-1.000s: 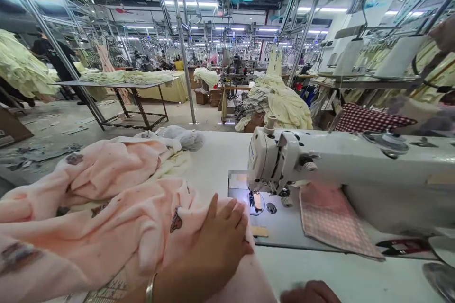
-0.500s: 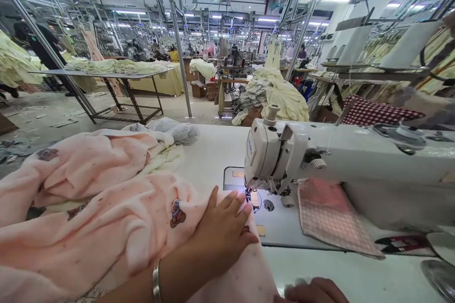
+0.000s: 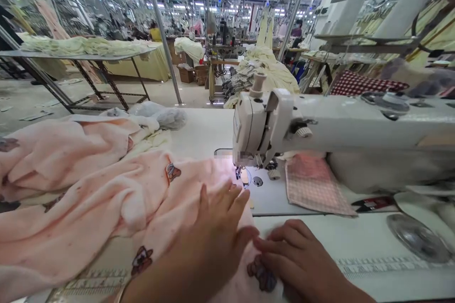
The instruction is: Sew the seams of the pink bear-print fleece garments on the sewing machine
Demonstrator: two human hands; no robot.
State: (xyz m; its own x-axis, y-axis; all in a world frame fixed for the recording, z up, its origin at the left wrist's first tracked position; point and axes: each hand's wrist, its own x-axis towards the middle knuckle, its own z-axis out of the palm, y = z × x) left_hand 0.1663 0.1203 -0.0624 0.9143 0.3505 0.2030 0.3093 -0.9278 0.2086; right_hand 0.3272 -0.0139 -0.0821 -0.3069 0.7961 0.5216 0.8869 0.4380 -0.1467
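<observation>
A pink fleece fabric (image 3: 106, 199) printed with small bears lies bunched over the left of the white sewing table (image 3: 355, 246). My left hand (image 3: 213, 232) lies flat on it, fingers stretched toward the needle of the white sewing machine (image 3: 270, 128). My right hand (image 3: 298, 258) rests beside it on the fabric's near edge, fingers curled and pinching the cloth. The fabric's leading edge sits close to the presser foot (image 3: 239, 173).
A pink checked cloth (image 3: 313, 184) lies under the machine arm. Red thread snips (image 3: 373, 203) and a metal dish (image 3: 415, 236) sit to the right. Cream garments are piled on a table (image 3: 85, 49) behind, and other workstations fill the hall.
The fabric has slid toward the needle with my left hand on it. My right hand has come up from the frame's bottom edge onto the fabric's near edge.
</observation>
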